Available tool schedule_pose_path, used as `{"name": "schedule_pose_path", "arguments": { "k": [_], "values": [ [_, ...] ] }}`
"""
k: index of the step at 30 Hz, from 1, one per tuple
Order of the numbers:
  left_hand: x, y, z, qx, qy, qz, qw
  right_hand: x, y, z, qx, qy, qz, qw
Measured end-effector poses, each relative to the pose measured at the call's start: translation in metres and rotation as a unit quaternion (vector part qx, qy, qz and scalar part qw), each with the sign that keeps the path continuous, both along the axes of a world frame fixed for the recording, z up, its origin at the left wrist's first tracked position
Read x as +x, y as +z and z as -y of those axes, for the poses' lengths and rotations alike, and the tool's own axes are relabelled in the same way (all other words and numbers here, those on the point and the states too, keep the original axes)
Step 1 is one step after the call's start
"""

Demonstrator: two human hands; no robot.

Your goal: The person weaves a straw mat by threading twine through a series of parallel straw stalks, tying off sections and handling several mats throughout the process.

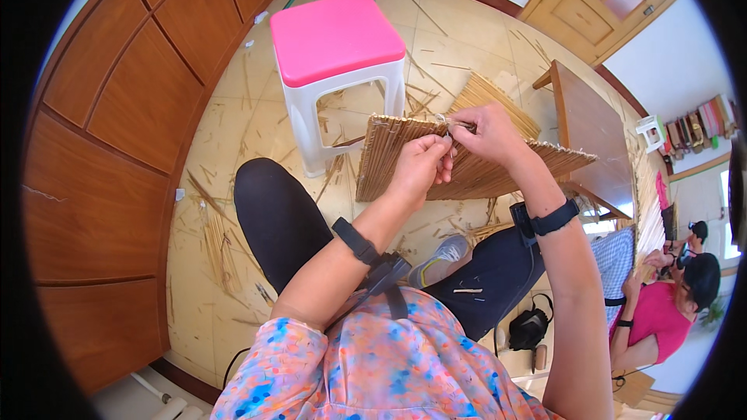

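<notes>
A mat of brown reed stalks (389, 157) stands tilted before my knees, its tied upper edge facing up. My left hand (420, 165) is closed in a pinch in front of the mat, just below that edge. Close beside it, my right hand (490, 134) pinches at the top edge, where a pale bit of cord (441, 118) and short dark stalk ends show. The fingertips of both hands nearly meet. What lies between them is too small to make out.
A pink-topped white stool (338, 39) stands just beyond the mat. Another reed mat (494, 101) and a brown wooden table (595, 128) are at the right. Loose stalks (218, 253) litter the tiled floor. A black bag (529, 328) lies by my leg; a person in pink (661, 319) works far right.
</notes>
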State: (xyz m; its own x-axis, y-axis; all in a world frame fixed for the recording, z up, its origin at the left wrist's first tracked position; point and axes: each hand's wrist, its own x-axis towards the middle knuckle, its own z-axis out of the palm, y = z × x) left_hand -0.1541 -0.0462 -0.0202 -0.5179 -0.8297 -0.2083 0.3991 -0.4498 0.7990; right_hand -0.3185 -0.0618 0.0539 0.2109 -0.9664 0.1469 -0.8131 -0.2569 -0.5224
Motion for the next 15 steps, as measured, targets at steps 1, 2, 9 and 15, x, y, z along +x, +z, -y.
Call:
{"name": "schedule_pose_path", "arguments": {
  "k": [1, 2, 9, 15],
  "values": [
    [0.001, -0.001, 0.001, -0.021, -0.001, 0.011, 1.000, 0.001, -0.003, 0.000, 0.000, 0.003, 0.000, 1.000],
    [-0.003, -0.007, 0.002, -0.021, 0.002, 0.011, 1.000, 0.003, -0.007, -0.001, -0.061, 0.031, -0.018, 0.998],
    [-0.008, -0.030, -0.010, -0.320, 0.122, 0.200, 0.918, 0.003, -0.013, 0.006, -0.129, 0.004, -0.079, 0.989],
    [0.017, -0.034, -0.013, -0.361, 0.155, 0.344, 0.853, 0.003, -0.016, 0.018, -0.127, -0.004, -0.050, 0.991]
  ]
}}
